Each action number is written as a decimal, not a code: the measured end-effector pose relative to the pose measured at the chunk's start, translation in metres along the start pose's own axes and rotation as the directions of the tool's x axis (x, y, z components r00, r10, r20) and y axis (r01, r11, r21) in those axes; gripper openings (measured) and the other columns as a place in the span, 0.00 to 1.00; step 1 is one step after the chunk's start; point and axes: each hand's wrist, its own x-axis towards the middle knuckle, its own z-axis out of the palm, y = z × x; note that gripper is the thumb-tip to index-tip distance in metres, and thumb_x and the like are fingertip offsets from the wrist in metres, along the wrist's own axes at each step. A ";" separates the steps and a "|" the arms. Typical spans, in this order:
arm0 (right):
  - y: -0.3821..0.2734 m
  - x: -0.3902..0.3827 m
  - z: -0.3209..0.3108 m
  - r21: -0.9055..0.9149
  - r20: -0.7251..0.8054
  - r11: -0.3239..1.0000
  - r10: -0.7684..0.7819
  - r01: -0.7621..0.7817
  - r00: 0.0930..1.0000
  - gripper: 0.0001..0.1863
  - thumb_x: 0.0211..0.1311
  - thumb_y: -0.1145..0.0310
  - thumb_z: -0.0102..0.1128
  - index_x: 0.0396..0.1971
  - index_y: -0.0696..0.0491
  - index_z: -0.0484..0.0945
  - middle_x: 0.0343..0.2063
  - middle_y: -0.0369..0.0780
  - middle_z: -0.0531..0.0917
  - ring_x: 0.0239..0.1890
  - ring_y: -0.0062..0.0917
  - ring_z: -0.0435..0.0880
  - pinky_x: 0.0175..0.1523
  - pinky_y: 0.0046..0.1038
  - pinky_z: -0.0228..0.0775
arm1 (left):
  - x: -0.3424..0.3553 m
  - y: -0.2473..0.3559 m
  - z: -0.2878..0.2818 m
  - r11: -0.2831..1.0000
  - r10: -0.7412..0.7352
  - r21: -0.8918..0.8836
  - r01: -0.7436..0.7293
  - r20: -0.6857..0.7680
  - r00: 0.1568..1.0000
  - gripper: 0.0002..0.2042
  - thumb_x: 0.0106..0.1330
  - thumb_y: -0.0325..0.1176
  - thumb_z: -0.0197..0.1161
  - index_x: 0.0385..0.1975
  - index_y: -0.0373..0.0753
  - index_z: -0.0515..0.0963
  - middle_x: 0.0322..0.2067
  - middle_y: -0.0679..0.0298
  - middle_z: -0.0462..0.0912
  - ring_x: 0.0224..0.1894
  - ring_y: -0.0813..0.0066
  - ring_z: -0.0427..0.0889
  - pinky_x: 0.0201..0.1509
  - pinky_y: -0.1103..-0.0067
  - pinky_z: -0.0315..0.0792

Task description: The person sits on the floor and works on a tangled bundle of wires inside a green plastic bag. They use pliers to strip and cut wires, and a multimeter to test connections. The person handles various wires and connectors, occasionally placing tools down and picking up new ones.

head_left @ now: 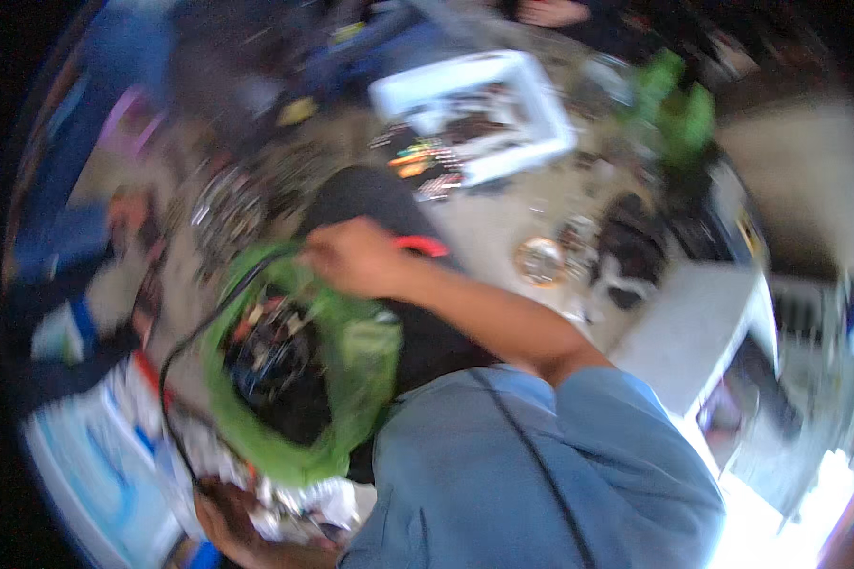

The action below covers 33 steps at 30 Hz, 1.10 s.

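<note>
A black cable (164,379) bows out to the left between my two hands. My right hand (356,256) is closed on its upper end, above the far rim of an open green plastic bag (228,431). My left hand (226,522), low at the left, is closed round the lower end; its fingers are partly hidden and blurred. Inside the bag lies a jumble of small dark and coloured parts (270,351), too smeared to name. Whether my right hand also touches the bag's rim, I cannot tell.
A white tray (550,123) with dark small pieces stands at the far middle, coloured items by its near edge. A round orange-rimmed thing (541,262) and a second green bag (678,114) lie to the right. A white box (693,322) stands nearer. Another person's hand (131,211) shows at left.
</note>
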 end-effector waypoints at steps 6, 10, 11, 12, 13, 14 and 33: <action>-0.040 0.007 -0.024 0.252 0.022 0.961 0.112 -0.114 0.993 0.10 0.69 0.69 0.62 0.44 0.59 0.83 0.35 0.39 0.88 0.35 0.18 0.84 0.42 0.24 0.77 | -0.015 0.014 0.051 0.998 -0.033 -0.063 0.027 -0.102 0.994 0.24 0.78 0.44 0.48 0.58 0.26 0.71 0.26 0.58 0.80 0.26 0.70 0.81 0.34 0.76 0.76; -0.039 0.041 -0.012 0.282 0.101 0.938 0.180 -0.202 0.978 0.11 0.71 0.69 0.61 0.44 0.61 0.83 0.32 0.34 0.85 0.32 0.15 0.80 0.40 0.22 0.75 | -0.032 0.007 0.044 0.954 -0.283 -0.073 0.291 0.104 0.954 0.15 0.78 0.39 0.49 0.45 0.30 0.74 0.27 0.56 0.83 0.28 0.69 0.85 0.31 0.78 0.79; -0.042 0.051 -0.011 0.243 0.091 0.953 0.164 -0.182 0.982 0.11 0.71 0.69 0.61 0.45 0.61 0.83 0.30 0.34 0.83 0.32 0.15 0.79 0.40 0.22 0.74 | -0.036 0.003 0.045 0.948 -0.294 -0.086 0.306 0.121 0.948 0.16 0.78 0.41 0.50 0.42 0.31 0.75 0.26 0.57 0.82 0.27 0.69 0.84 0.32 0.77 0.79; -0.036 0.062 -0.008 0.223 0.116 0.961 0.140 -0.163 0.983 0.11 0.71 0.68 0.61 0.45 0.61 0.83 0.31 0.34 0.83 0.32 0.16 0.79 0.40 0.22 0.74 | -0.038 -0.008 0.045 0.936 -0.280 -0.183 0.302 0.136 0.950 0.18 0.78 0.44 0.51 0.39 0.31 0.75 0.26 0.58 0.82 0.26 0.69 0.84 0.32 0.77 0.79; -0.029 0.074 -0.005 0.205 0.135 0.967 0.121 -0.148 0.983 0.12 0.71 0.68 0.61 0.45 0.61 0.83 0.31 0.34 0.83 0.32 0.16 0.79 0.40 0.21 0.75 | -0.040 -0.016 0.050 0.918 -0.279 -0.274 0.287 0.072 0.958 0.21 0.77 0.47 0.51 0.39 0.31 0.76 0.25 0.59 0.81 0.25 0.70 0.83 0.31 0.77 0.78; -0.025 0.083 0.000 0.214 0.200 0.968 0.091 -0.134 0.976 0.12 0.71 0.68 0.61 0.45 0.61 0.83 0.32 0.35 0.84 0.33 0.16 0.80 0.41 0.22 0.75 | -0.038 -0.017 0.055 0.892 -0.260 -0.368 0.264 0.060 0.964 0.23 0.77 0.50 0.51 0.41 0.31 0.77 0.25 0.60 0.81 0.24 0.71 0.82 0.29 0.78 0.76; -0.173 -0.054 0.051 0.166 0.528 0.945 -0.326 0.281 0.784 0.15 0.53 0.65 0.73 0.38 0.55 0.82 0.33 0.41 0.82 0.35 0.35 0.83 0.41 0.32 0.73 | -0.028 -0.030 0.129 0.756 -0.256 -0.587 0.289 0.142 0.956 0.22 0.76 0.37 0.53 0.66 0.33 0.69 0.57 0.53 0.81 0.38 0.72 0.85 0.43 0.76 0.82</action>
